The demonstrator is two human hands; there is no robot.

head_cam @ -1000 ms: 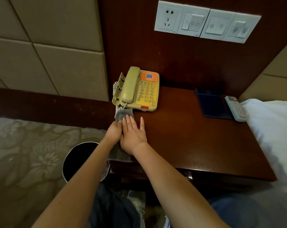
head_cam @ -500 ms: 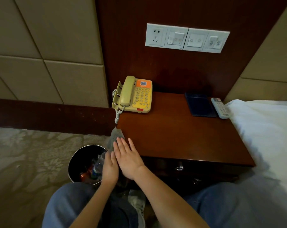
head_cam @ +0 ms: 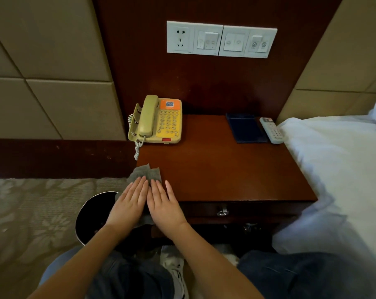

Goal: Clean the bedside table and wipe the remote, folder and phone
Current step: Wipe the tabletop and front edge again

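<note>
A grey cloth (head_cam: 147, 173) lies over the front left corner of the dark wooden bedside table (head_cam: 226, 169). My left hand (head_cam: 129, 203) and my right hand (head_cam: 164, 207) lie flat side by side on the cloth, fingers straight. The beige and yellow phone (head_cam: 159, 120) stands at the table's back left, its coiled cord hanging off the edge. At the back right lies a dark blue folder (head_cam: 246, 128), and the white remote (head_cam: 272, 130) lies beside it next to the bed.
A black waste bin (head_cam: 90, 216) stands on the patterned carpet left of the table, below my left hand. The white bed (head_cam: 342, 180) borders the table on the right. A socket and switch panel (head_cam: 221, 39) is on the wall. A drawer handle (head_cam: 222, 212) shows below the front edge.
Both hands drew the cloth from near the phone toward the front left corner. My left hand, below the edge by the bin half a second ago, now lies flat on the cloth.
</note>
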